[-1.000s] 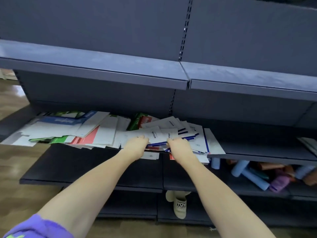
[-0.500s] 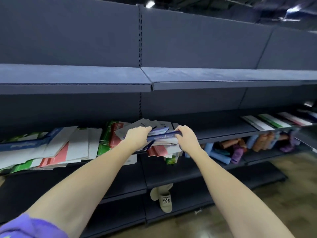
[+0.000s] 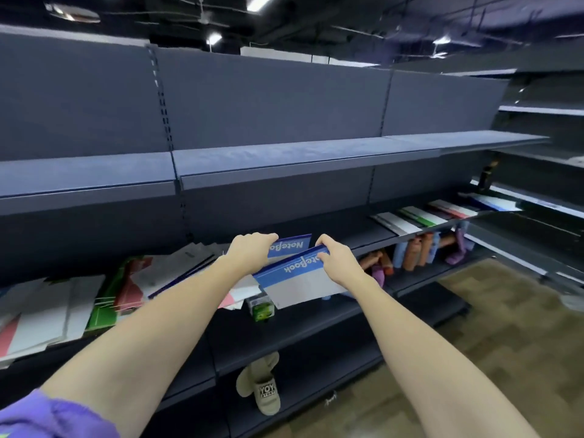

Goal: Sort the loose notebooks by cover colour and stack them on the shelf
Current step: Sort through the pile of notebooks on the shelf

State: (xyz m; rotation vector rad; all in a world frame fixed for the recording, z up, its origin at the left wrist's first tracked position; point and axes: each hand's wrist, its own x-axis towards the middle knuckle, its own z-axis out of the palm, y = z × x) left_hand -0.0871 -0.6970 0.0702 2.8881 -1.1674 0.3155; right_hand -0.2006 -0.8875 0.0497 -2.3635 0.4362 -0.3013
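Dark shelf (image 3: 284,324): your left hand (image 3: 249,252) and right hand (image 3: 339,263) each pinch a thin, floppy blue notebook (image 3: 294,276) at 12 o'clock edge; support underneath.

Layout of the shelf (image 3: 316,314) and its notebooks.
Loose notebooks (image 3: 57,308) lie at left; sorted stacks (image 3: 420,216) far right; two notebooks (image 3: 300,273) between, near the front edge; rolls (image 3: 417,251) on the level below.

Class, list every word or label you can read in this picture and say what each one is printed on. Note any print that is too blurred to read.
"NoteBook", upside down: on the blue band of the front notebook gripped by the right hand.
"NoteBoo", partly covered: on the rear blue notebook under the left hand.
"YOY STORY": on the beige slipper on the bottom shelf.
Small green carton: print too blurred.
Loose notebooks at left: print too small.
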